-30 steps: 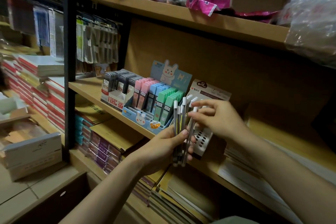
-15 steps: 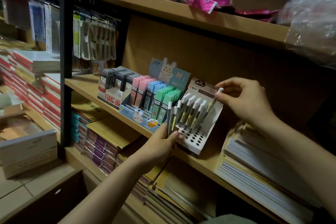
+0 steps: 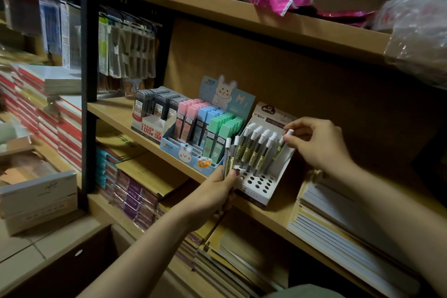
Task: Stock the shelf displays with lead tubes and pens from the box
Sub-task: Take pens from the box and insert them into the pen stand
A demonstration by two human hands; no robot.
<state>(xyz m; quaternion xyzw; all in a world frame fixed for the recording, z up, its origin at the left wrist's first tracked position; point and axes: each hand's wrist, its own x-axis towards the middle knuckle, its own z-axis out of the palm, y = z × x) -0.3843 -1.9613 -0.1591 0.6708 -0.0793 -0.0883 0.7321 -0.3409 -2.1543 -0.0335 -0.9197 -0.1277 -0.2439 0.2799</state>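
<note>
A white display stand [image 3: 260,185] with rows of round holes sits on the middle shelf. Several white-capped lead tubes [image 3: 254,150] stand in its back holes. My right hand [image 3: 319,144] pinches the white cap of one tube [image 3: 281,146] at the stand's right end, its lower part down in the stand. My left hand [image 3: 214,195] grips a small bundle of the same tubes [image 3: 229,156] upright, just in front of the stand's left corner.
Left of the stand are a blue rabbit display [image 3: 193,150] with pink, blue and green lead cases and a white display [image 3: 150,123] with dark cases. Notebook stacks [image 3: 338,222] lie to the right. Boxes [image 3: 38,191] sit at the left, above the floor.
My right hand took a tube from the bundle, carried it right to the stand and lowered it into the right end. The bundle in my left hand is smaller.
</note>
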